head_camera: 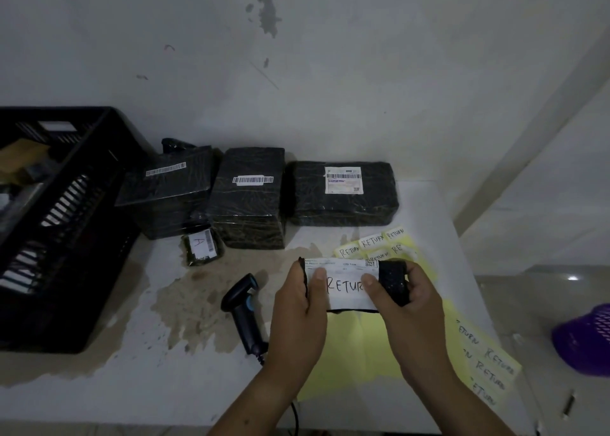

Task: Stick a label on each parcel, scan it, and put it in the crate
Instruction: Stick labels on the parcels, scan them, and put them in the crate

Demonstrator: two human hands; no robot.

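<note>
Head view: both hands hold one small black parcel (pixel 391 280) just above the table (pixel 165 386), in front of the body; left hand (pixel 298 300) grips its left end, thumb on top; right hand (pixel 407 303) grips its right end, fingers curled round it, thumb on top; both thumbs press on a white label (pixel 345 298) reading "RETURN" that covers most of the parcel's top face.

Scanner (pixel 246 307) lies on the table just left of the left hand, cable running toward the near edge; black crate (pixel 66 224) sits at far left with some items inside, too dark to identify.

Three larger black wrapped parcels in a row along the wall: left one (pixel 168 198) and middle one (pixel 249 204) with barcode strips, right one (pixel 343 201) with a shipping label; small packet (pixel 201 245) marked "A" in front of them.

Yellow sheets (pixel 356 343) with "RETURN" stickers lie under and right of the hands; brown stain (pixel 188 307) on the table near the scanner; purple basket (pixel 584 340) at far right, off the table.
</note>
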